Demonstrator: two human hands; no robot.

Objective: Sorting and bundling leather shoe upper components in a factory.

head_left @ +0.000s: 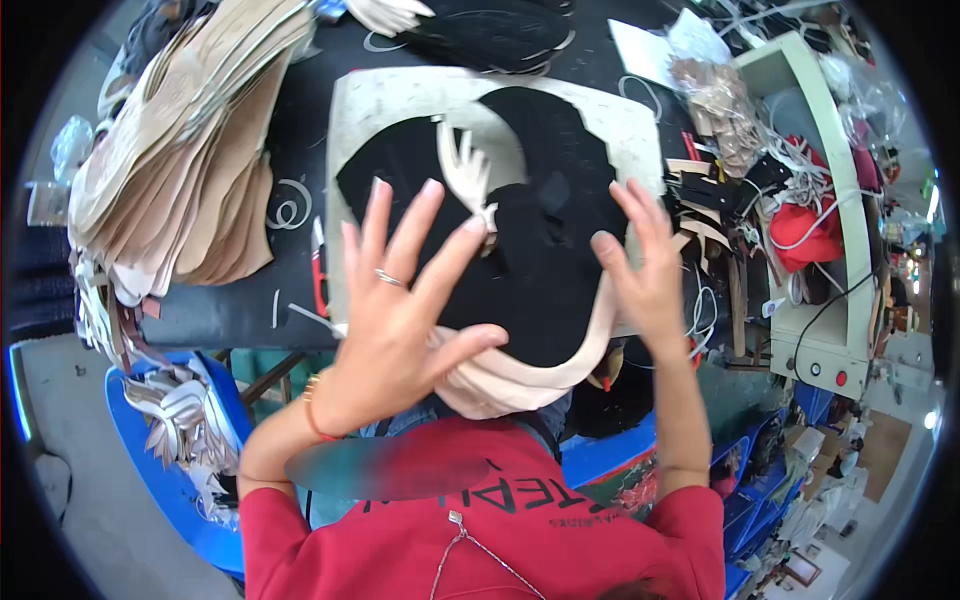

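Black curved flat pieces (530, 285) lie on a white board (375, 90), with a stack of cream-edged curved pieces (510, 390) hanging over its near edge. On the black lies a small bundle of white strips (462, 170). My left hand (405, 270), ringed and with fingers spread, hovers over the left of the black pieces and holds nothing. At their right edge is my right hand (645, 255), slightly blurred, its fingers apart and nothing in them. Whether its fingertips touch the black material, I cannot tell.
A tall pile of beige cut pieces (200, 170) stands at the left. Beside the board lies a red-handled tool (319, 270). A grey-green open case (850, 220) at the right holds a red item (808, 238). A blue tub (140, 440) with pale pieces sits lower left.
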